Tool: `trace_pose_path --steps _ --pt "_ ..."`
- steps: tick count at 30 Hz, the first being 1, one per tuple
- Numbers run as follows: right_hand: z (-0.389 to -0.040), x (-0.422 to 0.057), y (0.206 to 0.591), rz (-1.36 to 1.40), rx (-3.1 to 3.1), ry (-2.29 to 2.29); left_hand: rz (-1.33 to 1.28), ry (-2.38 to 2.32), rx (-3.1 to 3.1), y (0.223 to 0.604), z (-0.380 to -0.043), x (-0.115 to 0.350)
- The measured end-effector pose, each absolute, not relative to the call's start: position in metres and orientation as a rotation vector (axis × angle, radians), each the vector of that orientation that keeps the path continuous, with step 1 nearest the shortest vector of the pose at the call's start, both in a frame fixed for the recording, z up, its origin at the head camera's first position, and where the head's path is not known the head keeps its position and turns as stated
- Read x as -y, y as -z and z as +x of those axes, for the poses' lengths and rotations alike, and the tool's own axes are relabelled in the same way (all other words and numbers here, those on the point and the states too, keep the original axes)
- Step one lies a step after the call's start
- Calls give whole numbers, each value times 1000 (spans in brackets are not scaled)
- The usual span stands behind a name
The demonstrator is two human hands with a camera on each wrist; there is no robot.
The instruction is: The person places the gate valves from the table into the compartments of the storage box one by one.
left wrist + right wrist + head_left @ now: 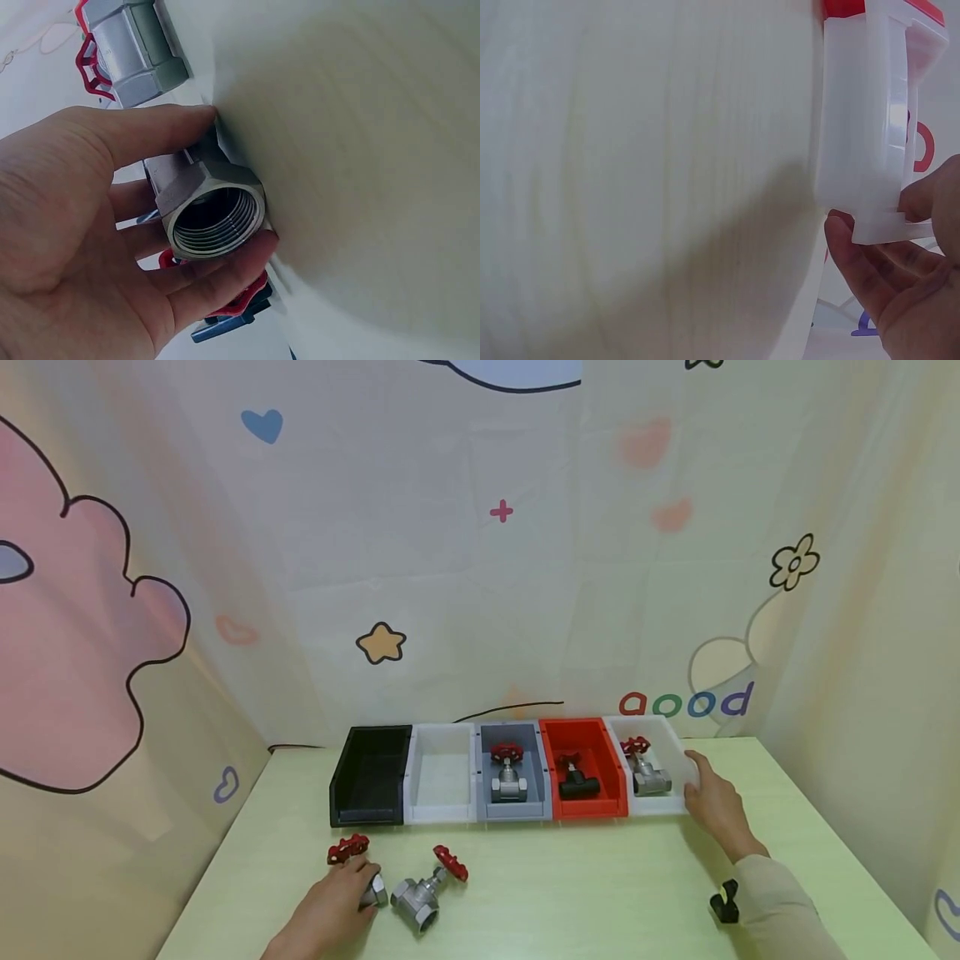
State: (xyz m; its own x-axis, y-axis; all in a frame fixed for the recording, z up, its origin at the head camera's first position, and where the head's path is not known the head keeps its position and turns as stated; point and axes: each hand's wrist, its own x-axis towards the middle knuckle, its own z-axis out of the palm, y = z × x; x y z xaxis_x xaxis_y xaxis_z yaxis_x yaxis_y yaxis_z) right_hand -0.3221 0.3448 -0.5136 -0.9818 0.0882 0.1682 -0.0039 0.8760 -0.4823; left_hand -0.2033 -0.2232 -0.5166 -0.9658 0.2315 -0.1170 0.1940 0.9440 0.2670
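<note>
Five valves and five bins stand in view on the pale tabletop (585,885). Towards the left edge, the left hand (324,903) grasps one steel valve (376,891), thumb and fingers around its body, the red wheel pointing towards the far edge; whether it touches the tabletop is unclear. Beyond it, the black bin (367,817) begins a side-by-side row along the far edge. Just right of the held valve lies a second steel valve (417,900), its red wheel tilted up. Next in the row comes a white bin (439,815), then a grey bin (514,812) with one steel valve (510,787), a red bin (590,809) with one black valve (579,786), and another white bin, the end bin (657,807), with one steel valve (651,780). The right hand (717,800) pinches the end bin's right wall. Nearer the right edge, one small black piece (724,903) lies beside the sleeve (783,906).
</note>
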Motion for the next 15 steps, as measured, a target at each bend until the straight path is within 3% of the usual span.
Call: trace_pose_path --steps 15 --pt "-321 -343 513 -52 2833 -728 359 -422 -2954 517 -202 225"
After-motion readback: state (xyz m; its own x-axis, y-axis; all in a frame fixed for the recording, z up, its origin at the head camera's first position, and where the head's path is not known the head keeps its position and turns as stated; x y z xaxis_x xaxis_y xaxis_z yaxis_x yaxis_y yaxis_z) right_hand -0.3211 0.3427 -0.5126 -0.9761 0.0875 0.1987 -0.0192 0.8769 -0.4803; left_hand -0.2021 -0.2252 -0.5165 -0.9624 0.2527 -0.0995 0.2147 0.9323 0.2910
